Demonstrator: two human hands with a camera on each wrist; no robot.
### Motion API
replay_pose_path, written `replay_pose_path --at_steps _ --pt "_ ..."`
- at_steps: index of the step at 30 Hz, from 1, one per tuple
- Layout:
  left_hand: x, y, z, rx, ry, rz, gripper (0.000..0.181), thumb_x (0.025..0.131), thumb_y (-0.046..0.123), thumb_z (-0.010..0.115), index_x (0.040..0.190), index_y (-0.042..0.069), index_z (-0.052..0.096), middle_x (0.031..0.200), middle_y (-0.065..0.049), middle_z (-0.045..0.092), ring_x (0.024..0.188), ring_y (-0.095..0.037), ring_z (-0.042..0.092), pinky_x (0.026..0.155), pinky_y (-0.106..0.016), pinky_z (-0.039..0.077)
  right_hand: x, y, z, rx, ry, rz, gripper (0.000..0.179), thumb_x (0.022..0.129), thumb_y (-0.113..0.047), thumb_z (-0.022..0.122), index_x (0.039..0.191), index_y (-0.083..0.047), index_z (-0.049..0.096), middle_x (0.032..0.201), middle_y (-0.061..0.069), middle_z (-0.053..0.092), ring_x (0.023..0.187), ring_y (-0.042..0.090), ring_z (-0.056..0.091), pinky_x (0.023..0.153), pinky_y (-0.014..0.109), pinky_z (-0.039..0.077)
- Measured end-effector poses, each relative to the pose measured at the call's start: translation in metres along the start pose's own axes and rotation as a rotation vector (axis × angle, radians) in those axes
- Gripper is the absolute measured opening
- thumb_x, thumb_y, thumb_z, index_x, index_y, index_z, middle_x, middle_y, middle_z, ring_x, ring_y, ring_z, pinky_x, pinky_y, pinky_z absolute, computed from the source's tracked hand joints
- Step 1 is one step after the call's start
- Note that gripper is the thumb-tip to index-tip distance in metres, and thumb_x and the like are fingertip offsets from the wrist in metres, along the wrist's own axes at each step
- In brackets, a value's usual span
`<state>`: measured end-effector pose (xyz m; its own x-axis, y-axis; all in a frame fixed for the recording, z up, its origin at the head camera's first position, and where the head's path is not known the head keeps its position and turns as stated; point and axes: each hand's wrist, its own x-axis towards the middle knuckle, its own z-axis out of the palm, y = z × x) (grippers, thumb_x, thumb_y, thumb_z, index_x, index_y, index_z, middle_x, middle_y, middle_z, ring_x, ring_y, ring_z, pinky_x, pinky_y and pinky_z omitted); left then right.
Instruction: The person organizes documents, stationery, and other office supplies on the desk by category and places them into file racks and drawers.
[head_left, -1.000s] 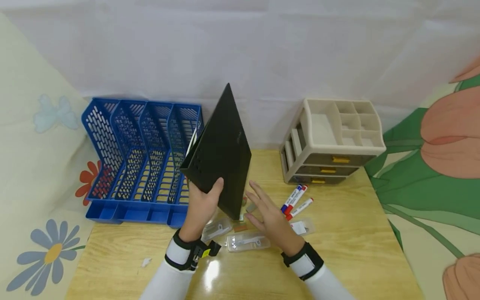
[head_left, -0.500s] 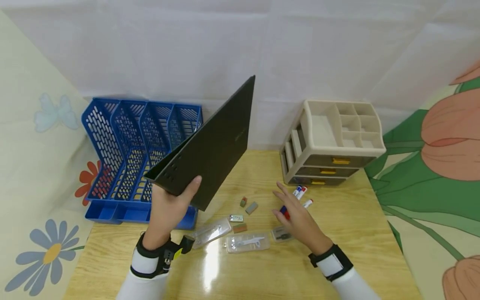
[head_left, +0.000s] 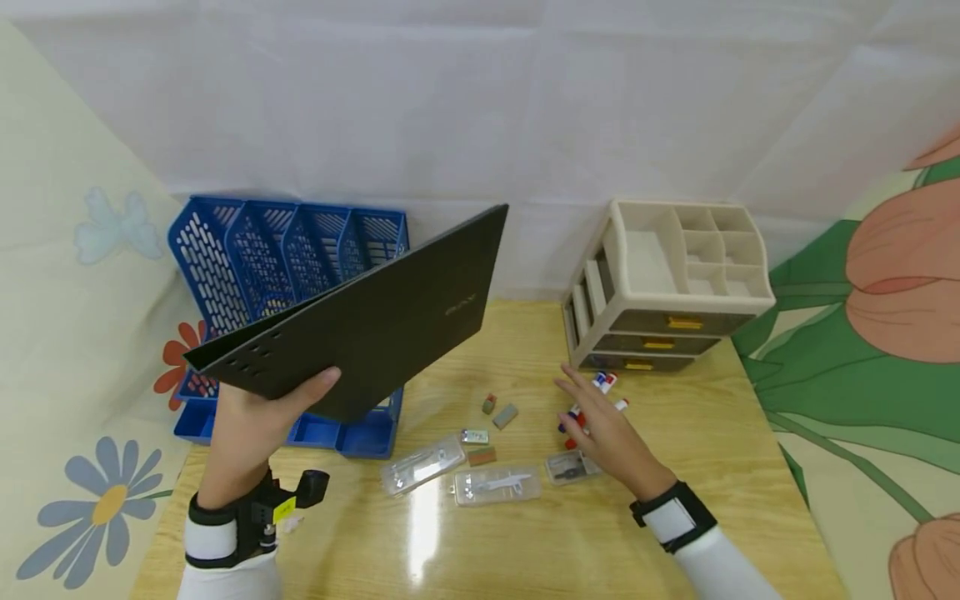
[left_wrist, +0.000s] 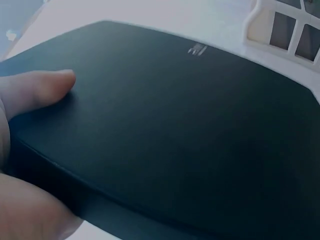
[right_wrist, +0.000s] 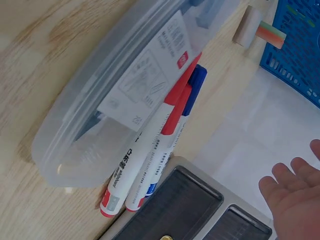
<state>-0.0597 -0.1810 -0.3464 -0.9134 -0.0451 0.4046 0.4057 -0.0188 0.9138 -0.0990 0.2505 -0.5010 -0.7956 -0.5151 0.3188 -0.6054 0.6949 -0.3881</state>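
Observation:
A black file folder (head_left: 382,317) is held up, tilted, in front of the blue file rack (head_left: 232,267). My left hand (head_left: 258,425) grips it by its lower left corner, thumb lying across the cover; the other fingers are hidden behind it. In the left wrist view the folder (left_wrist: 170,120) fills most of the picture, with the thumb (left_wrist: 42,90) on its face. My right hand (head_left: 611,429) holds nothing, its fingers relaxed. It hovers beside several red and blue markers (head_left: 600,400) and a small clear case (head_left: 570,467).
A beige desktop drawer organizer (head_left: 667,283) with yellow handles stands at the back right. Two clear plastic cases (head_left: 497,486) lie at the table's middle, near several small erasers (head_left: 506,416). A white cloth hangs behind.
The left hand has moved left and tilted the folder from near upright to a shallower slant. My right hand has drawn away from the folder to the right, over the markers.

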Motion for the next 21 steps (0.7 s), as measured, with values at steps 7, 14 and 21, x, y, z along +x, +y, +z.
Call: replay_pose_path --at_steps 7,14,21 --pt "-0.002 -0.009 -0.036 -0.219 -0.039 0.099 0.062 0.067 -0.039 0.055 0.126 -0.020 0.049 0.122 -0.013 0.068 0.107 -0.024 0.066 0.089 -0.026 0.056 0.001 0.009 -0.001 -0.060 -0.013 -0.029 0.056 0.088 -0.012 0.065 0.140 -0.001 0.048 0.154 0.018 0.036 0.137 0.034 0.038 0.104 0.053 0.044" --pt "-0.015 -0.010 -0.063 -0.388 0.008 0.123 0.066 0.062 -0.045 0.048 0.125 -0.026 0.045 0.122 -0.021 0.066 0.109 -0.030 0.065 0.091 -0.031 0.056 0.000 0.019 -0.003 -0.177 -0.013 -0.065 0.055 0.085 -0.015 0.068 0.136 -0.001 0.053 0.151 0.020 0.041 0.135 0.038 0.040 0.101 0.056 0.045" --pt "-0.025 -0.006 -0.089 -0.497 0.052 0.143 0.065 0.065 -0.045 0.044 0.126 -0.027 0.042 0.124 -0.027 0.063 0.111 -0.034 0.062 0.092 -0.035 0.055 0.001 0.026 -0.003 -0.343 -0.046 -0.169 0.054 0.085 -0.020 0.066 0.134 -0.002 0.056 0.147 0.022 0.046 0.135 0.040 0.039 0.104 0.064 0.038"
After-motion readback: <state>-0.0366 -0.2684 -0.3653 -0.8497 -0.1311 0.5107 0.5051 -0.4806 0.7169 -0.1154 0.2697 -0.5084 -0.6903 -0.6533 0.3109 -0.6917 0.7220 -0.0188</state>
